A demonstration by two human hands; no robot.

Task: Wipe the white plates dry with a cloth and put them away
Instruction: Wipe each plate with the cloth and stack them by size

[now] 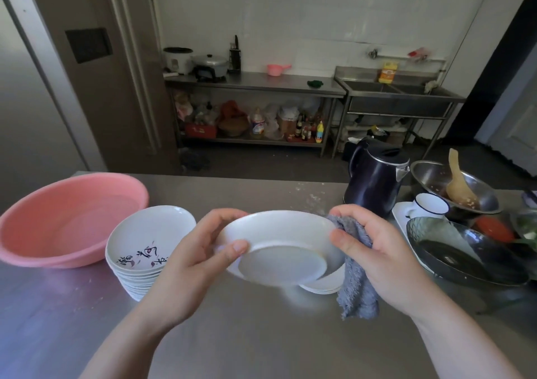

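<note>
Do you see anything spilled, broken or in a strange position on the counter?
Yes: pale crumbs or grains are scattered on the counter left of the kettle, like a small spill. The steel bowl still has food bits and a wooden spoon in it. The plate and stack look unbroken.

Bare counter (261,335) in front, plate stack (145,250) left, dark bowl (465,253) right
</note>
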